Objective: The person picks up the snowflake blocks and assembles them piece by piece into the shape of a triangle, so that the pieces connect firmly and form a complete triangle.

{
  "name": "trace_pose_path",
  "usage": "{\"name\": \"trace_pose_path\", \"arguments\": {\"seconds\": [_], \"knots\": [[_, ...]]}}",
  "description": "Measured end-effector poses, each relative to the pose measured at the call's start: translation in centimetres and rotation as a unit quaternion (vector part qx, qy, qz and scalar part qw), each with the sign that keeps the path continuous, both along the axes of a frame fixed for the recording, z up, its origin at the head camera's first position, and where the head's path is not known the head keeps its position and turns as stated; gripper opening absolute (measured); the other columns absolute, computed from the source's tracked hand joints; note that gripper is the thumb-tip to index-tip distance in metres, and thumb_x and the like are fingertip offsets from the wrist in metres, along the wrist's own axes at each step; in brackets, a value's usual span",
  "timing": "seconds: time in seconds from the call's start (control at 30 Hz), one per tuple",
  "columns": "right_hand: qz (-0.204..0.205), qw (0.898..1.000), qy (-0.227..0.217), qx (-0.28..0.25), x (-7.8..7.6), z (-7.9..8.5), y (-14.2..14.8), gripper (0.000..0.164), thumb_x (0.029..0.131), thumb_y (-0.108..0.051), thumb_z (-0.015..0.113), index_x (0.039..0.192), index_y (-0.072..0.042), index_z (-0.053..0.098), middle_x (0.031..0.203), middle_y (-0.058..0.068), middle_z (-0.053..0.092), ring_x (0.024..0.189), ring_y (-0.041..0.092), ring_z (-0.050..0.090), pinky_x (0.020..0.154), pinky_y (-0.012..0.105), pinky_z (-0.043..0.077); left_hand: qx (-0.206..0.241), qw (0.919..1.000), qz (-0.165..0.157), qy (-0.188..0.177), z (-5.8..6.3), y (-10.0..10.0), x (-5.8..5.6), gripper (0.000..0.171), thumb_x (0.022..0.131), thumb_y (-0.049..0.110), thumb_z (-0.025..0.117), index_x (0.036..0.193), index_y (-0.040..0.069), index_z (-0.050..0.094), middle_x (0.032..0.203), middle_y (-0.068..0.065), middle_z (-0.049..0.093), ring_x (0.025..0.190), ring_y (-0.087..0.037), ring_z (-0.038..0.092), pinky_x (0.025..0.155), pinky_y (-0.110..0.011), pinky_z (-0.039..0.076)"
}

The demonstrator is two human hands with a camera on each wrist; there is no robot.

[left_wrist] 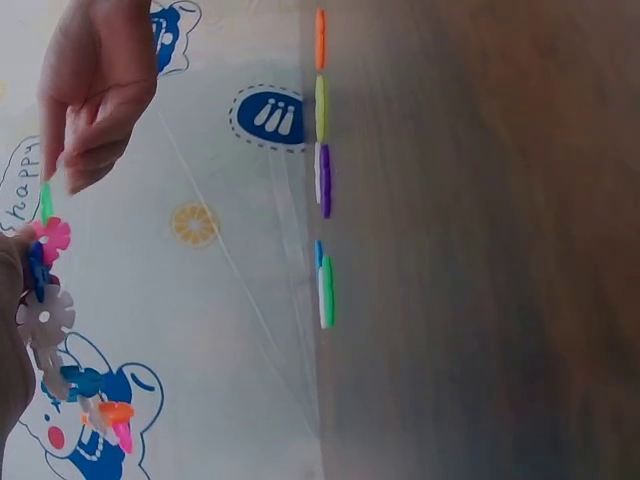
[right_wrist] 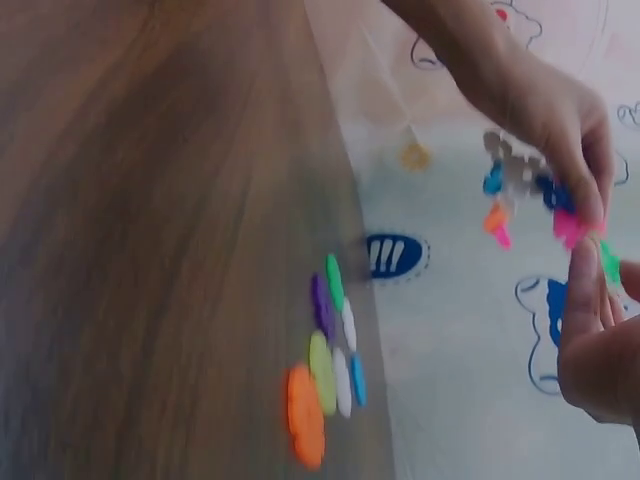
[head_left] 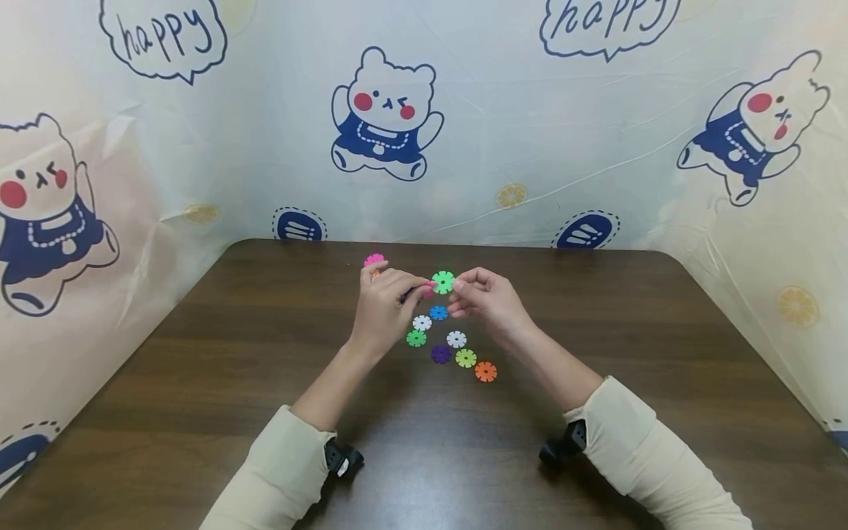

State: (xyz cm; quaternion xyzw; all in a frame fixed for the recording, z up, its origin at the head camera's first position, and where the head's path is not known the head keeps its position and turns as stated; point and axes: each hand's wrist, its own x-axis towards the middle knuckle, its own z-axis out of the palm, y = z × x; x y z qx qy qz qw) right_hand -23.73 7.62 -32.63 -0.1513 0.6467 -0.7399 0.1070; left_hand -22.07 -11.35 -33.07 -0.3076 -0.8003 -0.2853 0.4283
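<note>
A: Honestly, the weak spot is that pinch. Your right hand (head_left: 489, 298) has the green disc (head_left: 443, 282) by its rim between thumb and fingertips, held above the table (head_left: 199, 353) and right up against the chain of joined discs (left_wrist: 60, 330) that your left hand (head_left: 383, 305) grips.

B: What would make it slip?

A: As I judge it, pushing with the slots misaligned. The disc could twist out of your fingertips, or the press could flex the chain and pop one of its joined pieces loose. The pink disc (head_left: 374, 260) sticks up behind your left hand, so that end hangs unsupported.

B: And if something drops?

A: It would likely land among the loose discs under your hands: white (head_left: 422, 322), blue (head_left: 439, 313), another green (head_left: 416, 338), white again (head_left: 456, 339), purple (head_left: 441, 355), lime (head_left: 466, 358) and orange (head_left: 486, 372). They lie close together, some nearly touching, so a falling piece could scatter them.

B: Room to move?

A: Plenty to either side and toward you. The table's back edge meets the patterned sheet (head_left: 596, 147) not far beyond your hands, so keep to the near side.
</note>
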Motion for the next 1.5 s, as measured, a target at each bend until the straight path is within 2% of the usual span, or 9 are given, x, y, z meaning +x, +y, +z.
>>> {"name": "trace_pose_path", "arguments": {"seconds": [0.1, 0.17, 0.3, 0.43, 0.6, 0.93, 1.1, 1.2, 1.5], "knots": [[0.034, 0.994, 0.02, 0.104, -0.5, -0.4, 1.2, 0.022, 0.091, -0.008, 0.058, 0.106, 0.007, 0.053, 0.087, 0.018, 0.063, 0.073, 0.024, 0.065, 0.074, 0.04, 0.054, 0.022, 0.9996, -0.018, 0.0, 0.2, -0.2, 0.1, 0.007, 0.077, 0.005, 0.074, 0.083, 0.003, 0.071, 0.078, -0.005, 0.069, 0.072, -0.017, 0.062, 0.086, -0.042, 0.039], [0.07, 0.975, 0.047, 0.204, -0.9, -1.0, 2.1, 0.025, 0.089, -0.007, 0.06, 0.108, 0.008, 0.055, 0.088, 0.017, 0.062, 0.076, 0.027, 0.064, 0.075, 0.042, 0.053, 0.03, 0.999, -0.034, -0.004, 0.3, -0.3, 0.2, 0.008, 0.076, 0.003, 0.074, 0.084, 0.002, 0.071, 0.078, -0.006, 0.069, 0.072, -0.017, 0.061, 0.08, -0.036, 0.044], [0.149, 0.897, 0.122, 0.397, -1.1, -2.0, 3.4, 0.027, 0.084, -0.009, 0.067, 0.106, 0.004, 0.062, 0.085, 0.008, 0.063, 0.078, 0.023, 0.06, 0.072, 0.035, 0.053, 0.031, 0.998, -0.055, -0.01, 0.4, -0.4, 0.4, 0.01, 0.075, 0.0, 0.074, 0.085, 0.0, 0.07, 0.08, -0.007, 0.068, 0.074, -0.018, 0.059, 0.069, -0.027, 0.048], [0.183, 0.818, 0.184, 0.513, -0.7, -2.9, 3.6, 0.029, 0.078, -0.017, 0.075, 0.102, -0.003, 0.066, 0.087, 0.002, 0.062, 0.081, 0.015, 0.055, 0.071, 0.029, 0.048, 0.031, 0.9978, -0.059, -0.007, 0.5, -0.3, 0.4, 0.01, 0.076, -0.001, 0.073, 0.085, -0.001, 0.07, 0.08, -0.008, 0.068, 0.074, -0.018, 0.058, 0.067, -0.027, 0.049], [0.165, 0.778, 0.207, 0.569, 0.0, -3.4, 2.8, 0.021, 0.074, -0.013, 0.078, 0.09, -0.008, 0.066, 0.084, 0.0, 0.058, 0.079, 0.015, 0.051, 0.071, 0.029, 0.047, 0.032, 0.9974, -0.064, -0.006, 0.5, -0.2, 0.4, 0.009, 0.076, -0.002, 0.072, 0.085, -0.001, 0.069, 0.08, -0.008, 0.067, 0.073, -0.018, 0.059, 0.067, -0.026, 0.05], [0.149, 0.755, 0.171, 0.615, 0.6, -3.3, 2.9, 0.027, 0.072, -0.015, 0.08, 0.088, -0.006, 0.061, 0.077, 0.0, 0.054, 0.071, 0.015, 0.049, 0.065, 0.029, 0.045, 0.038, 0.9967, -0.071, -0.015, 0.4, -0.2, 0.4, 0.008, 0.078, -0.003, 0.071, 0.085, -0.002, 0.069, 0.081, -0.009, 0.067, 0.074, -0.018, 0.06, 0.067, -0.027, 0.051], [0.146, 0.756, 0.165, 0.616, 0.8, -3.4, 3.1, 0.022, 0.072, -0.013, 0.08, 0.079, -0.009, 0.06, 0.074, -0.001, 0.053, 0.068, 0.016, 0.049, 0.06, 0.027, 0.043, 0.046, 0.9956, -0.075, -0.032, 0.3, -0.2, 0.4, 0.007, 0.079, -0.002, 0.07, 0.086, -0.002, 0.069, 0.082, -0.009, 0.067, 0.075, -0.017, 0.061, 0.066, -0.028, 0.052], [0.131, 0.779, 0.179, 0.587, 0.6, -3.4, 3.3, 0.021, 0.073, -0.007, 0.078, 0.074, -0.01, 0.057, 0.07, -0.001, 0.053, 0.065, 0.015, 0.049, 0.057, 0.026, 0.043, 0.05, 0.9948, -0.078, -0.043, 0.2, -0.1, 0.3, 0.008, 0.079, -0.001, 0.07, 0.087, -0.002, 0.069, 0.083, -0.009, 0.067, 0.076, -0.017, 0.061, 0.067, -0.028, 0.052], [-0.032, 0.891, 0.259, 0.371, -0.3, -1.3, 4.0, 0.01, 0.079, 0.0, 0.07, 0.087, -0.006, 0.066, 0.078, 0.002, 0.065, 0.07, 0.015, 0.059, 0.062, 0.026, 0.051, 0.056, 0.9922, -0.082, -0.075, 0.0, 0.0, 0.4, 0.007, 0.081, -0.001, 0.068, 0.088, -0.001, 0.068, 0.083, -0.007, 0.067, 0.076, -0.014, 0.06, 0.064, -0.023, 0.052]]}}
